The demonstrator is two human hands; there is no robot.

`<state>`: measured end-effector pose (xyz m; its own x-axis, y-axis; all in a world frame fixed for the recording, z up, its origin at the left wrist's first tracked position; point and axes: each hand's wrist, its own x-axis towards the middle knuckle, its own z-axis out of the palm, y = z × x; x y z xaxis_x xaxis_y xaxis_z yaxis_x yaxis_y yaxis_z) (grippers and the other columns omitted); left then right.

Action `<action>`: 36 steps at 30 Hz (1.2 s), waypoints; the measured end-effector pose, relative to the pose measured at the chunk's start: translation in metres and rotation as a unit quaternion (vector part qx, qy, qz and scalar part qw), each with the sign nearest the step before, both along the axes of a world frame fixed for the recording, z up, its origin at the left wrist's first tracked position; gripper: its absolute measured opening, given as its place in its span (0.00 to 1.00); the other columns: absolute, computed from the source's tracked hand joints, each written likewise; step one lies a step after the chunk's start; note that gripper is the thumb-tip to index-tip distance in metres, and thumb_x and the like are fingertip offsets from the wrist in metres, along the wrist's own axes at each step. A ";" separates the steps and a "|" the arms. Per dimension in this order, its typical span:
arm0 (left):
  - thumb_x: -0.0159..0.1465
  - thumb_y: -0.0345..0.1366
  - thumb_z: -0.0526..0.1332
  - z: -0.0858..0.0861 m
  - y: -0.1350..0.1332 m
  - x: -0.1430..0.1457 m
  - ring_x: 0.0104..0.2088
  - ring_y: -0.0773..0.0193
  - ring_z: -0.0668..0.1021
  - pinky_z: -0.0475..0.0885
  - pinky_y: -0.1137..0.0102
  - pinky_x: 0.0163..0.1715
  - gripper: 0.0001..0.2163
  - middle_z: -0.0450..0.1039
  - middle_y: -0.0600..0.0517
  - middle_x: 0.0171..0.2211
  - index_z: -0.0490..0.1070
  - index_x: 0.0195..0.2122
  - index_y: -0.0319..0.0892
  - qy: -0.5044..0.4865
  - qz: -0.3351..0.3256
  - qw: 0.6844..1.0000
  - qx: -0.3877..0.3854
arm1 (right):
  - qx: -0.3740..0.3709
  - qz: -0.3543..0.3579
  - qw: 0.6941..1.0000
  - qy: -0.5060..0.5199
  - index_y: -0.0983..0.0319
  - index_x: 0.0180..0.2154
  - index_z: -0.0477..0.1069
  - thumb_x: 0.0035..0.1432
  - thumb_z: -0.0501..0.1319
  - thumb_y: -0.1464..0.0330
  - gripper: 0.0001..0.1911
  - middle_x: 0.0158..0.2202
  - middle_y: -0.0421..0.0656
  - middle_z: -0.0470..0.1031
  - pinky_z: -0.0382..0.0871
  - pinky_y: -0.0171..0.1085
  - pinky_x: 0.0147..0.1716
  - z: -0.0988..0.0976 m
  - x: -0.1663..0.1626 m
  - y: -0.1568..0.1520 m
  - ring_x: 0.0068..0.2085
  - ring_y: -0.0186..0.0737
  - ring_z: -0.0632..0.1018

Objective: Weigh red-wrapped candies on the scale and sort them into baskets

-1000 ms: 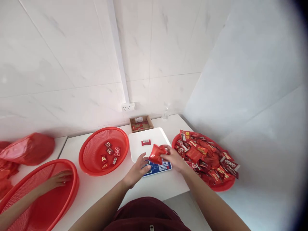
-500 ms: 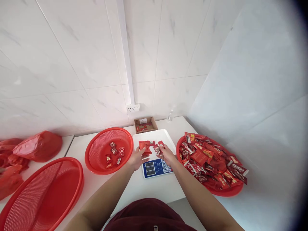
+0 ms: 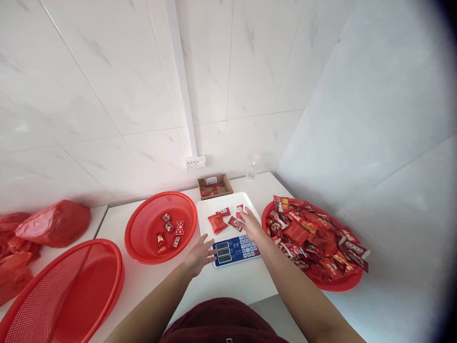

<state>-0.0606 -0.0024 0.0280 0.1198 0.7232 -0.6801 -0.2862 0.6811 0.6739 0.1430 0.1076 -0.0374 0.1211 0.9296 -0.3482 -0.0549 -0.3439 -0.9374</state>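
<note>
A white scale with a blue keypad stands on the white table. Several red snack packets lie on its platform. My left hand hovers at the scale's front left corner, fingers spread and empty. My right hand rests flat on the platform's right side, fingers stretched, touching the nearest packets. A red basket heaped with red packets sits to the right of the scale.
A smaller red basket with a few packets stands left of the scale. A large red basket sits front left, red plastic bags behind it. A small cardboard box and a clear bottle stand by the wall.
Both hands set their red packets down on the scale platform. My left hand drew back toward the keypad, and my right hand opened flat. Another person's hand left the large basket.
</note>
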 end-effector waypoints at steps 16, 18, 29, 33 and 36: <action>0.53 0.47 0.63 -0.003 -0.053 -0.041 0.42 0.60 0.76 0.68 0.64 0.46 0.24 0.71 0.42 0.47 0.64 0.48 0.41 0.047 -0.070 0.996 0.001 | -0.014 0.155 0.819 -0.552 0.59 0.45 0.70 0.49 0.58 0.68 0.19 0.47 0.51 0.73 0.65 0.46 0.43 -0.032 0.163 -0.095 0.48 0.52 0.72; 0.53 0.48 0.62 0.000 -0.050 -0.036 0.42 0.60 0.76 0.68 0.63 0.46 0.24 0.72 0.42 0.46 0.65 0.47 0.41 0.054 -0.084 0.995 0.008 | -0.001 0.165 0.819 -0.549 0.60 0.45 0.70 0.49 0.57 0.69 0.19 0.46 0.51 0.74 0.64 0.44 0.45 -0.027 0.166 -0.094 0.48 0.51 0.72; 0.54 0.47 0.62 0.001 -0.050 -0.035 0.40 0.60 0.77 0.69 0.63 0.45 0.21 0.73 0.44 0.42 0.67 0.45 0.41 0.061 -0.078 0.995 0.018 | 0.033 -0.025 0.833 -0.552 0.64 0.47 0.68 0.52 0.56 0.62 0.21 0.46 0.53 0.69 0.65 0.43 0.44 -0.003 0.181 -0.074 0.47 0.49 0.72; 0.54 0.48 0.62 0.002 -0.052 -0.036 0.40 0.62 0.76 0.69 0.64 0.45 0.21 0.73 0.45 0.42 0.67 0.45 0.42 0.064 -0.072 0.995 0.018 | 0.040 -0.058 0.841 -0.537 0.63 0.49 0.66 0.53 0.55 0.60 0.23 0.46 0.52 0.71 0.63 0.43 0.46 0.007 0.185 -0.070 0.47 0.49 0.72; 0.53 0.46 0.63 0.004 -0.053 -0.035 0.38 0.63 0.76 0.69 0.65 0.44 0.20 0.73 0.46 0.40 0.67 0.44 0.41 0.057 -0.062 0.996 0.014 | 0.029 -0.085 0.849 -0.521 0.63 0.49 0.65 0.54 0.54 0.60 0.22 0.43 0.52 0.73 0.64 0.45 0.44 0.016 0.182 -0.066 0.45 0.50 0.73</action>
